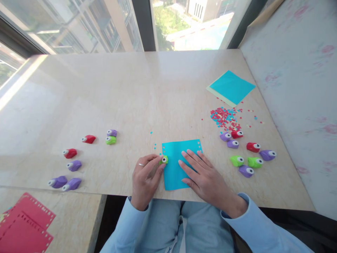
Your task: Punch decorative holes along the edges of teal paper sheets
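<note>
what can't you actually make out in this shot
Head view only:
- Green punch: the left hand covers most of it, so whether the blue paper sits in its slot is unclear.
- Blue paper's middle: hidden under the right hand.
- Red sheets: cut off by the bottom-left edge.
- Confetti pile: shapes too small to tell.
</note>
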Action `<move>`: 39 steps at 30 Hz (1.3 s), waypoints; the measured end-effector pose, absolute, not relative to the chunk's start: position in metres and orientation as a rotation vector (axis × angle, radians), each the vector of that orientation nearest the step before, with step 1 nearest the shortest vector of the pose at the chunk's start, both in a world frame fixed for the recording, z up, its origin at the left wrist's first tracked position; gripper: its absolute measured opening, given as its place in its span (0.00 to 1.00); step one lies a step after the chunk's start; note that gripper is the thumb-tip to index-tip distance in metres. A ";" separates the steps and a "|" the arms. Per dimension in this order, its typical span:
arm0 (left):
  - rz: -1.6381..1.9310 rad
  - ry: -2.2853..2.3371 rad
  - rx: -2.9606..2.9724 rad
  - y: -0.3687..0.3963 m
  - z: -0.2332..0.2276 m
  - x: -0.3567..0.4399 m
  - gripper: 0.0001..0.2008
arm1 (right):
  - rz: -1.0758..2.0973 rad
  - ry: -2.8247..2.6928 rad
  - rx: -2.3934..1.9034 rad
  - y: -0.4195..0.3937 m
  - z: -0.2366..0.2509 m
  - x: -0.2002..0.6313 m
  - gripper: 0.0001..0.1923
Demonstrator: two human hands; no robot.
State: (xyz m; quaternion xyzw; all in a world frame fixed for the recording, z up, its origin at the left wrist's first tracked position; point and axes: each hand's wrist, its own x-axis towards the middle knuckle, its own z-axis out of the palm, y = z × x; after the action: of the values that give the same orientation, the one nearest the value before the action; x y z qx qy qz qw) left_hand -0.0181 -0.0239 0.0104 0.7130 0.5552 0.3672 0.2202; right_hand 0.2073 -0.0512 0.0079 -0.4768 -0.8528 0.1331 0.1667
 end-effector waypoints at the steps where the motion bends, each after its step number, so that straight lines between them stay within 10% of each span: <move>1: 1.012 1.543 1.968 -0.024 0.010 -0.018 0.11 | 0.380 -2.426 -1.357 -0.051 0.008 0.207 0.25; 39: 0.567 1.555 1.565 -0.002 0.037 -0.031 0.20 | 0.271 -2.345 -1.279 -0.052 0.002 0.213 0.20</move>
State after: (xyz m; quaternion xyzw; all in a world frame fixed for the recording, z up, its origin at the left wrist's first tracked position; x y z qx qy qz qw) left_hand -0.0310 -0.0021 0.0366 0.6240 0.6200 0.2260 0.4184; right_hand 0.2132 -0.0525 0.0015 -0.4641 -0.8507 0.0985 0.2262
